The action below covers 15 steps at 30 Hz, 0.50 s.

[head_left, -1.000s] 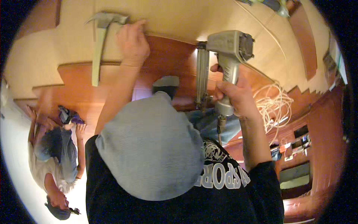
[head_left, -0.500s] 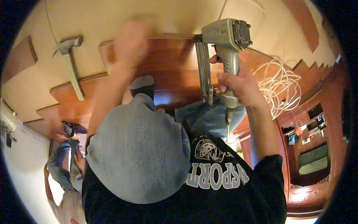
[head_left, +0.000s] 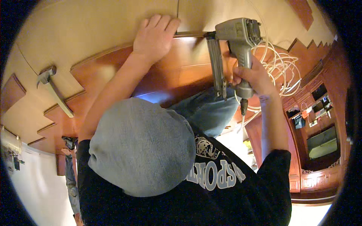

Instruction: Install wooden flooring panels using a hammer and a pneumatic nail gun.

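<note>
My right hand point(head_left: 256, 75) is closed round the handle of a grey-green pneumatic nail gun point(head_left: 238, 35). Its nose rests at or close to the far edge of a reddish-brown floorboard point(head_left: 188, 60); actual contact is hard to make out. The long magazine points back toward my knee. My left hand point(head_left: 155, 37) lies palm down across that same edge, left of the nose, its fingers stretched onto the pale tan subfloor point(head_left: 113, 22). Nothing shows in it.
A claw hammer point(head_left: 54, 90) lies on the left, across the boards' stepped edge. Coiled pale air hose point(head_left: 283, 67) is heaped on the right. Loose board pieces point(head_left: 14, 92) lie at the far left. Another person's legs point(head_left: 71, 177) show at lower left. A wooden cabinet point(head_left: 316, 132) stands right.
My left hand, blurred in motion before, has come down onto the board's edge. The nail gun has shifted slightly right in view. The whole view has turned a little.
</note>
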Each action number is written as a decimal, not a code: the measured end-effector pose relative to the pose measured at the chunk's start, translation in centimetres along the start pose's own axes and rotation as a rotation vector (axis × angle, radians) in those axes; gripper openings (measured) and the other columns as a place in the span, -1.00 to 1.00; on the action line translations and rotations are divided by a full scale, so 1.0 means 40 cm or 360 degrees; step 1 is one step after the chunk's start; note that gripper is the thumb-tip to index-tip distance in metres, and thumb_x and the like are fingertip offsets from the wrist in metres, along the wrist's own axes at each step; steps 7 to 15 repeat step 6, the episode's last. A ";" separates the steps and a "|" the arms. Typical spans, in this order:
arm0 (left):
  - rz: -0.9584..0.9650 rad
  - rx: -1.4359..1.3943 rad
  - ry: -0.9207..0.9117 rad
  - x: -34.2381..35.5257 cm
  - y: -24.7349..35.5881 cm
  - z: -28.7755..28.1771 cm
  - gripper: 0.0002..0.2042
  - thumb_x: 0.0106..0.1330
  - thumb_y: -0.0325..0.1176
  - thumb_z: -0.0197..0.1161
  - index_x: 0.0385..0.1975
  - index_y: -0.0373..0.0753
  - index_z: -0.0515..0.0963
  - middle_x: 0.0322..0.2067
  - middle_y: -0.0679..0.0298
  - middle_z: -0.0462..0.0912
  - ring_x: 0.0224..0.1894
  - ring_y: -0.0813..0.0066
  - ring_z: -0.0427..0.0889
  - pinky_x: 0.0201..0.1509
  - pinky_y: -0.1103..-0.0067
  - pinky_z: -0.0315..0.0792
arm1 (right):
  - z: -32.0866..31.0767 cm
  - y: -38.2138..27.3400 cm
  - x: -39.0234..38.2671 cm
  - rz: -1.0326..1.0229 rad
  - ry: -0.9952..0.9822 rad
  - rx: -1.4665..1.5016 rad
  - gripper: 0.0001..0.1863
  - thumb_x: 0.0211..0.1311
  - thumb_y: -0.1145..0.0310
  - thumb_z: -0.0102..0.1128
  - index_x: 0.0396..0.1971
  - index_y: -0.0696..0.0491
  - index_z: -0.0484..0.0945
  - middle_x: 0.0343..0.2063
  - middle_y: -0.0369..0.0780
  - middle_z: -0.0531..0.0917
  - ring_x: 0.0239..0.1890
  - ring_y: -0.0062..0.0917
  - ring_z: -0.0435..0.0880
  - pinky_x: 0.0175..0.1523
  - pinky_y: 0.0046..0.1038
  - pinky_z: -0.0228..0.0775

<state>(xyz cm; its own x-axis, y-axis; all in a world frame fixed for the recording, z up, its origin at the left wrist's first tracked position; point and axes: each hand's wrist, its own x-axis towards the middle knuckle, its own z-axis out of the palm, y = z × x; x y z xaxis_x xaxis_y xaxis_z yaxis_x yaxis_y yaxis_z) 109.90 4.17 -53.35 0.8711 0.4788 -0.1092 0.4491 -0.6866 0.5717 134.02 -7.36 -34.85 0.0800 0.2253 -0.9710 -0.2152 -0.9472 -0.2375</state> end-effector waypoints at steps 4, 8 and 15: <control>-0.0042 0.0014 0.0067 -0.007 0.003 0.013 -0.71 0.24 -0.32 0.15 -0.02 -0.02 0.57 -0.12 0.32 0.57 0.01 0.31 0.53 0.04 0.30 0.40 | -0.144 0.032 0.001 0.0078 0.0022 0.0010 -0.48 0.20 0.44 0.23 0.18 0.13 0.39 -0.45 -0.25 0.65 -0.49 -0.59 0.62 -0.38 -0.53 0.49; -0.0108 0.0059 -0.0050 -0.007 0.001 0.022 -0.69 0.25 -0.32 0.18 0.01 -0.01 0.57 -0.06 0.34 0.58 0.07 0.34 0.51 0.07 0.26 0.39 | -0.185 0.034 -0.005 0.0098 -0.0051 0.0044 -0.34 0.17 0.45 0.28 0.30 0.11 0.30 0.10 -0.17 0.66 -0.47 -0.55 0.64 -0.32 -0.53 0.57; -0.0108 0.0059 -0.0050 -0.007 0.001 0.022 -0.69 0.25 -0.32 0.18 0.01 -0.01 0.57 -0.06 0.34 0.58 0.07 0.34 0.51 0.07 0.26 0.39 | -0.185 0.034 -0.005 0.0098 -0.0051 0.0044 -0.34 0.17 0.45 0.28 0.30 0.11 0.30 0.10 -0.17 0.66 -0.47 -0.55 0.64 -0.32 -0.53 0.57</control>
